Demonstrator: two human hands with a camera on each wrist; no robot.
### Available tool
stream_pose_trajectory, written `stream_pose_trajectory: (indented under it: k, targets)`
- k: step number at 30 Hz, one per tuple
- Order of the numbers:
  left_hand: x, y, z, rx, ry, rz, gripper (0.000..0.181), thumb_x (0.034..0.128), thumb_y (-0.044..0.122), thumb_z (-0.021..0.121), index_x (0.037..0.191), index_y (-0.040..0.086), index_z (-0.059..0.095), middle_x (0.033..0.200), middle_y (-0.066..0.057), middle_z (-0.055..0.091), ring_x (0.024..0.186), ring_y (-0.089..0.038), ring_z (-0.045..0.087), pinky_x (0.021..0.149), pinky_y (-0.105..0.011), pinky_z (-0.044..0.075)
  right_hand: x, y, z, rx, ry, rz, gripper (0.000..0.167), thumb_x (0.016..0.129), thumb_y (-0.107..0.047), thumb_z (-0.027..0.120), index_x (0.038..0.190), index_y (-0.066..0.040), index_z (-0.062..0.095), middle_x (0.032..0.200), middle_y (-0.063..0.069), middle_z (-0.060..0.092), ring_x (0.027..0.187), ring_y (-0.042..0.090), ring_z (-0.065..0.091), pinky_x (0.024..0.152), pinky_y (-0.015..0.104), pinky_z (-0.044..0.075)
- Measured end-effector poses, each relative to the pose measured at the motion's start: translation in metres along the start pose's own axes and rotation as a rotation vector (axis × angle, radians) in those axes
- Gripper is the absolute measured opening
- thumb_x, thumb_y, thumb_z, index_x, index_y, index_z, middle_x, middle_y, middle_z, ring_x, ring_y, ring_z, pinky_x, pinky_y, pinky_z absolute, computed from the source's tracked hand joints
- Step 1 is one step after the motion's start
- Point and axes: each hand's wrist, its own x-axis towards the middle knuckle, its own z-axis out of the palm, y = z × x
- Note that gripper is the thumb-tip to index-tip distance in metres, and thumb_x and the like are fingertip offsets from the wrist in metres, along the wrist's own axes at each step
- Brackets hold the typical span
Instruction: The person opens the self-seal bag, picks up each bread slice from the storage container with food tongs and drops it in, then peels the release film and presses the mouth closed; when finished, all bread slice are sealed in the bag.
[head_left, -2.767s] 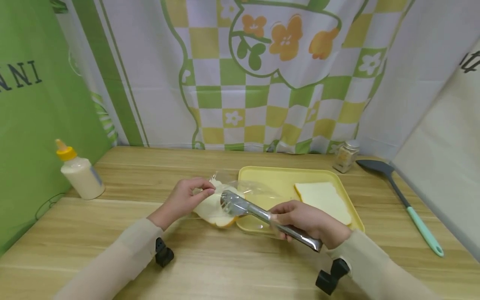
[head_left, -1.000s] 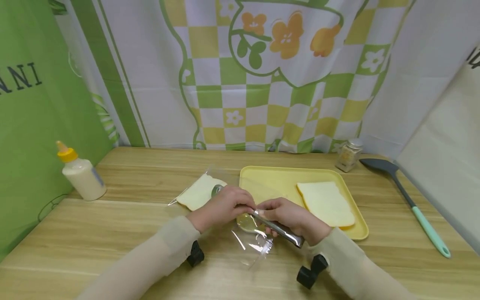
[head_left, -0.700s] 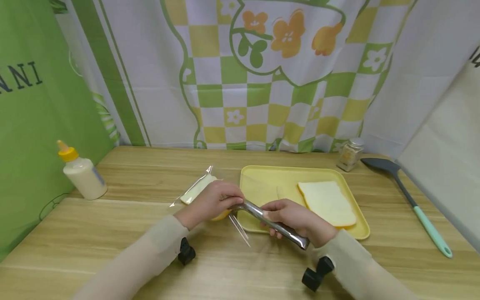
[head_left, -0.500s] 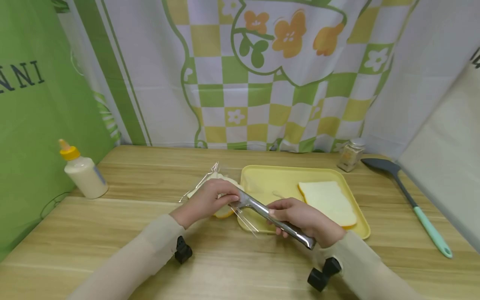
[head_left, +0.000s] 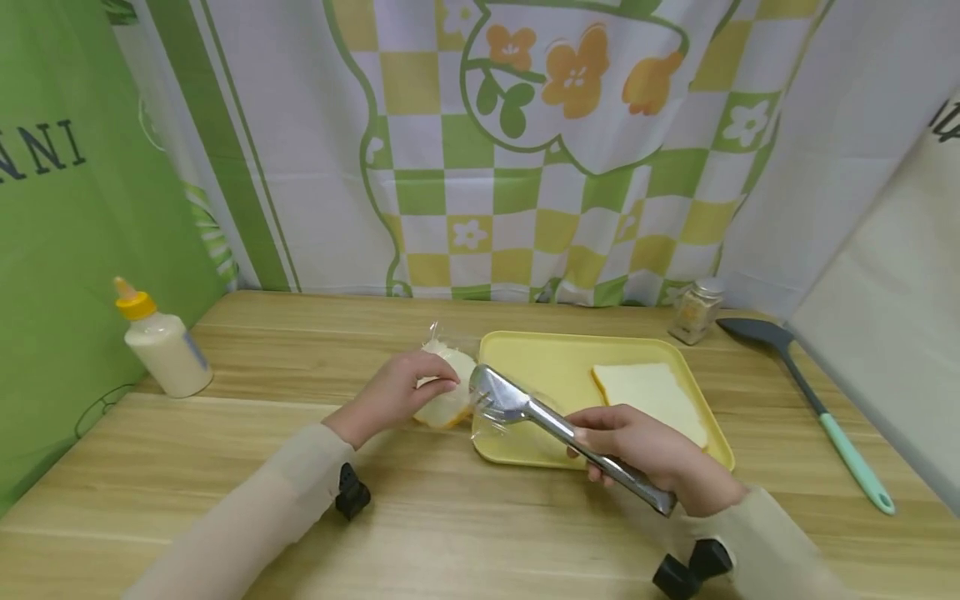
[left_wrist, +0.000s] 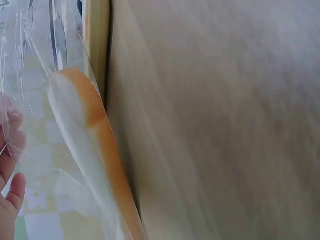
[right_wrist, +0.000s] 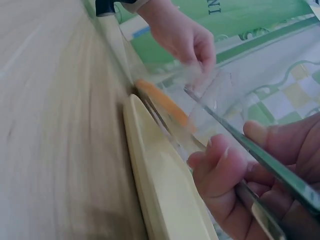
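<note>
My left hand [head_left: 397, 392] pinches the clear plastic bag between thumb and fingers, above a bread slice [head_left: 444, 408] that lies inside it. In the left wrist view the slice's orange crust [left_wrist: 107, 150] shows through the film. My right hand [head_left: 645, 446] grips metal tongs [head_left: 558, 427] by the handle, their head at the bag beside the slice. The right wrist view shows the tongs' two arms apart, fingers of my right hand [right_wrist: 225, 175] around them, and my left hand [right_wrist: 185, 40] beyond. A second bread slice [head_left: 654, 398] lies on the yellow tray [head_left: 525, 457].
A white squeeze bottle [head_left: 168, 354] with a yellow cap stands at the left. At the back right is a glass jar [head_left: 695, 312], with a black spatula with a mint handle [head_left: 855, 462] beside it. A patterned curtain [head_left: 517, 192] hangs behind the table [head_left: 420, 533].
My right hand has moved right with the tongs, whose head has drawn away from my left hand. My left hand has shifted slightly left, and more of the bagged slice shows.
</note>
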Motion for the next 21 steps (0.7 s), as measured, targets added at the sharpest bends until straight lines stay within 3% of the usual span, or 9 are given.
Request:
stream_pose_trajectory:
  k: [6, 11, 14, 17, 21]
  targets:
    - [-0.004, -0.006, -0.014, -0.031, 0.021, -0.157, 0.011, 0.0852, 0.013, 0.066, 0.092, 0.007, 0.071, 0.095, -0.005, 0.07, 0.093, -0.021, 0.063, 0.083, -0.037, 0.05, -0.017, 0.006, -0.026, 0.002, -0.074, -0.05, 0.057, 0.098, -0.017, 0.047, 0.135, 0.02, 0.024, 0.097, 0.012, 0.059, 0.065, 0.009, 0.058, 0.056, 0.021, 0.051]
    - [-0.007, -0.01, -0.023, -0.093, 0.093, -0.266, 0.012, 0.0865, 0.015, 0.065, 0.094, 0.008, 0.071, 0.099, -0.007, 0.069, 0.097, -0.023, 0.062, 0.084, -0.041, 0.05, -0.031, 0.012, -0.055, 0.03, -0.146, -0.123, 0.047, 0.099, -0.012, 0.042, 0.136, 0.015, 0.029, 0.097, 0.01, 0.061, 0.069, 0.01, 0.059, 0.058, 0.022, 0.051]
    - [-0.009, -0.012, -0.024, -0.12, 0.138, -0.273, 0.012, 0.0866, 0.014, 0.065, 0.094, 0.008, 0.071, 0.1, -0.007, 0.069, 0.097, -0.023, 0.062, 0.084, -0.041, 0.05, -0.04, 0.018, -0.074, 0.082, -0.167, -0.139, 0.036, 0.1, -0.009, 0.038, 0.135, -0.005, 0.045, 0.098, 0.007, 0.063, 0.072, 0.011, 0.061, 0.06, 0.022, 0.052]
    - [-0.011, -0.012, -0.022, -0.131, 0.16, -0.263, 0.012, 0.0873, 0.014, 0.064, 0.095, 0.008, 0.071, 0.102, -0.007, 0.068, 0.1, -0.023, 0.062, 0.086, -0.041, 0.05, -0.049, 0.026, -0.092, 0.13, -0.184, -0.156, 0.038, 0.101, -0.006, 0.032, 0.127, -0.021, 0.055, 0.101, 0.004, 0.064, 0.076, 0.011, 0.063, 0.063, 0.022, 0.052]
    - [-0.013, -0.013, -0.018, -0.148, 0.192, -0.24, 0.012, 0.0873, 0.012, 0.063, 0.095, 0.007, 0.071, 0.104, -0.008, 0.068, 0.101, -0.024, 0.062, 0.089, -0.041, 0.048, -0.06, 0.037, -0.111, 0.195, -0.199, -0.171, 0.041, 0.101, -0.003, 0.027, 0.123, -0.02, 0.057, 0.103, 0.003, 0.064, 0.08, 0.01, 0.063, 0.065, 0.021, 0.053]
